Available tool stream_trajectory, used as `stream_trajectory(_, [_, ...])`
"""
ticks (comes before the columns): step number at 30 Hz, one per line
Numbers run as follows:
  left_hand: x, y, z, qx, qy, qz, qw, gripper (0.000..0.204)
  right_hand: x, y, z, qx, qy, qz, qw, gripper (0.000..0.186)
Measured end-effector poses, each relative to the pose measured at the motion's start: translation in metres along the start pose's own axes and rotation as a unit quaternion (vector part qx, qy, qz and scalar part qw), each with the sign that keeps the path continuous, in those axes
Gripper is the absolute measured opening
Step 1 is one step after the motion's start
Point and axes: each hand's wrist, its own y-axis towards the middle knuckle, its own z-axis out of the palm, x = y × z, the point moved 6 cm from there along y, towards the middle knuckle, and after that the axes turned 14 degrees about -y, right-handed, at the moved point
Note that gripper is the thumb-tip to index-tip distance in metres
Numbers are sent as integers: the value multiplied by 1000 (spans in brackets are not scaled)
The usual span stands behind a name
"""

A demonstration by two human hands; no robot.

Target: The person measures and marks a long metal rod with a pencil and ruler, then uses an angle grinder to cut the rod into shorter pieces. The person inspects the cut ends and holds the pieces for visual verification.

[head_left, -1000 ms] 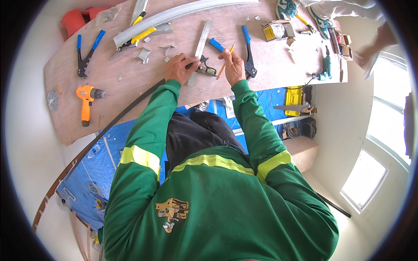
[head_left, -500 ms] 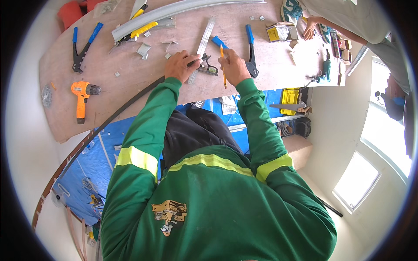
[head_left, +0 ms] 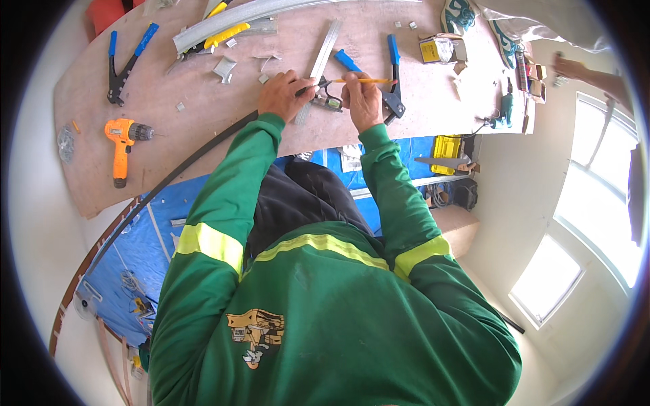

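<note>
Between the fingers of the left hand (head_left: 279,98), a black strip (head_left: 203,149) is pinched at the square (head_left: 326,51); those of the right hand (head_left: 363,103) pinch a pencil (head_left: 374,81). Alignment appears done; any mark is indiscernible.

A black strip (head_left: 203,150) is curving over the worktable's (head_left: 217,105) near edge; a silver combination square (head_left: 326,47) is slanting toward the far edge, a yellow pencil (head_left: 374,80) stretching sideways.

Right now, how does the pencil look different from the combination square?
The pencil is thin and orange; the combination square is larger, silvery with a dark head. The right hand holds the pencil crosswise; the combination square lies slanted on the wooden worktop. Both have a long, straight part.
</note>
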Motion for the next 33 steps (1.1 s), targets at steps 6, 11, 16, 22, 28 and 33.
stream_trajectory(6, [-1,0,-1,-1,0,-14,1000,22,-2,11,13,-112,-192,-115,968,37])
stream_trajectory(11, [-3,1,-2,7,1,-19,1000,25,-5,12,18,-114,-272,-124,947,36])
stream_trajectory(16, [-2,1,-2,6,1,-22,1000,27,-2,12,23,-125,-263,-127,948,34])
stream_trajectory(22, [2,0,0,17,11,-36,999,27,0,11,23,-126,-277,-126,944,33])
stream_trajectory(28, [3,1,1,8,-2,-26,1000,25,5,11,25,-118,-282,-125,944,35])
stream_trajectory(33, [3,1,2,12,9,-34,999,24,-3,14,24,-36,-283,-68,956,36])
